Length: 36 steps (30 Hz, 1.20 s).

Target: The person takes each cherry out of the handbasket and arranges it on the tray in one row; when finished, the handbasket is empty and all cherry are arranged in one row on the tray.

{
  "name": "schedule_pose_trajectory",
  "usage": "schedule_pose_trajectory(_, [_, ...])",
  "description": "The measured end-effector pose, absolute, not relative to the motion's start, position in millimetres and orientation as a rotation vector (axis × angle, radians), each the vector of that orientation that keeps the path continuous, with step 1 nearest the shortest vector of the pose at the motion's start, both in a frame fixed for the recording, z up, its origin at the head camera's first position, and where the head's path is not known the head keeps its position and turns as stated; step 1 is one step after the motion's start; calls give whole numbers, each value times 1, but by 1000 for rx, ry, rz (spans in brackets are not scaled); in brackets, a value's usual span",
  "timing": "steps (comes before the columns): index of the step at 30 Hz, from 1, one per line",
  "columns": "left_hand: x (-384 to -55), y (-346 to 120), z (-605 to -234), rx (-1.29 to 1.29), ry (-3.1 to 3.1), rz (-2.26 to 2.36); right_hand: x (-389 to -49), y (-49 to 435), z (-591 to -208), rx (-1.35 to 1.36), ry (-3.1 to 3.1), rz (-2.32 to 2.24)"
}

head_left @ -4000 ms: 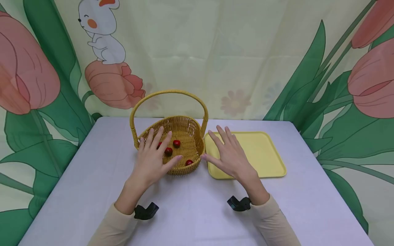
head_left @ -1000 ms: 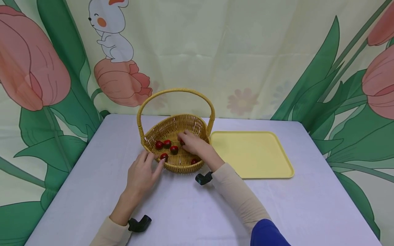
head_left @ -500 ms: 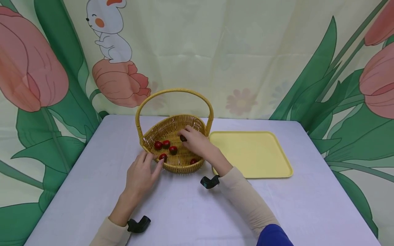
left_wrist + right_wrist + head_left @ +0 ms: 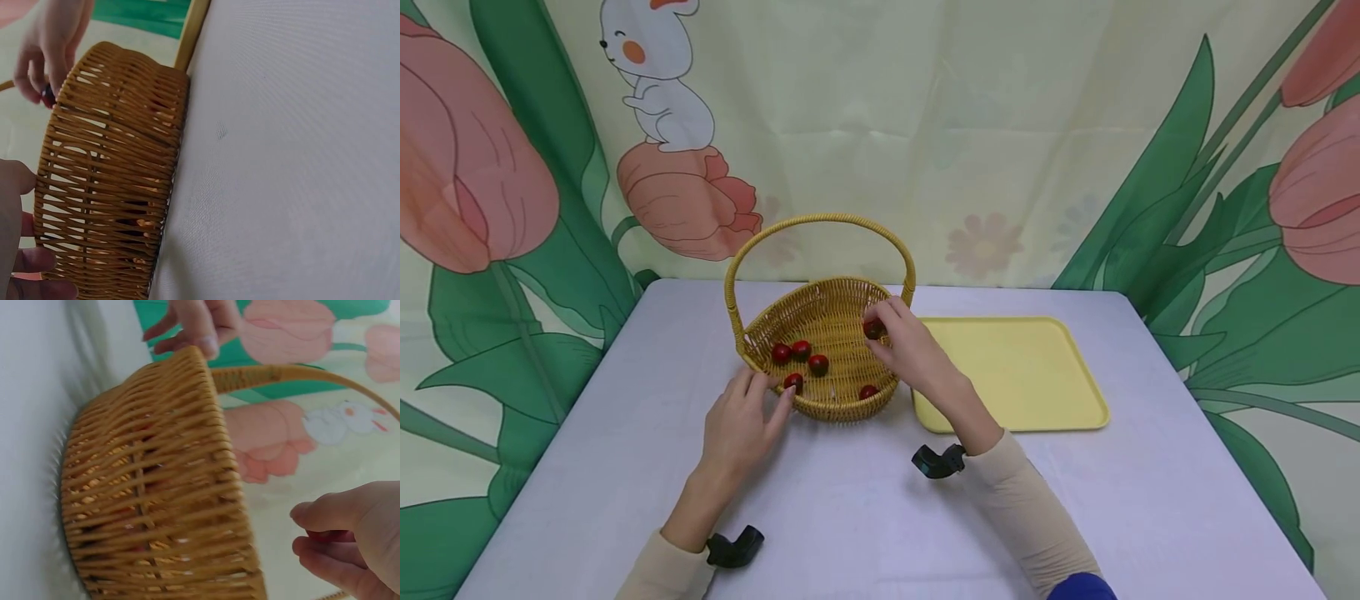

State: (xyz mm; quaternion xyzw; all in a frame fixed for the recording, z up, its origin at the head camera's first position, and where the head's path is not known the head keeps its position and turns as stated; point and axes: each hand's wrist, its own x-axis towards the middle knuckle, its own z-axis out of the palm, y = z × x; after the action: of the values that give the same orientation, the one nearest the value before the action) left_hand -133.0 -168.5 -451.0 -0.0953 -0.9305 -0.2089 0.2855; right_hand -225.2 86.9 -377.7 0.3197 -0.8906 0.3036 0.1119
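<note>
A wicker basket (image 4: 842,410) with a tall arched handle stands on the table. Several small round red-and-dark fruits (image 4: 817,365) lie in it, most toward its left side. My right hand (image 4: 917,350) is over the basket's right rim, pinching one such fruit (image 4: 874,329) between thumb and fingers. That held fruit (image 4: 330,536) shows red between the fingertips in the right wrist view. My left hand (image 4: 737,421) holds the basket's front-left rim, its fingers (image 4: 39,259) lying against the outer weave.
A yellow rectangular tray (image 4: 1015,375) lies right of the basket, close beside it. The table has a pale cloth (image 4: 850,508), and a printed tulip-and-rabbit curtain (image 4: 1022,150) hangs behind. Each wrist carries a black camera mount (image 4: 938,461).
Earlier both hands hovered spread over the basket and tray. The left then settled on the rim; the right took a fruit inside the basket and has lifted it rightward toward the rim.
</note>
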Motion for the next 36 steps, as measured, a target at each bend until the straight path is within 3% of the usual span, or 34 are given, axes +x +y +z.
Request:
schedule_pose_trajectory(18, [-133,-168,-452,-253,-2488,-575,-231,139,-375,759,-2301,1035])
schedule_pose_trajectory(36, [-132,-168,-452,-240,-2498,-588,-269,152,-438,491,-2658,1066])
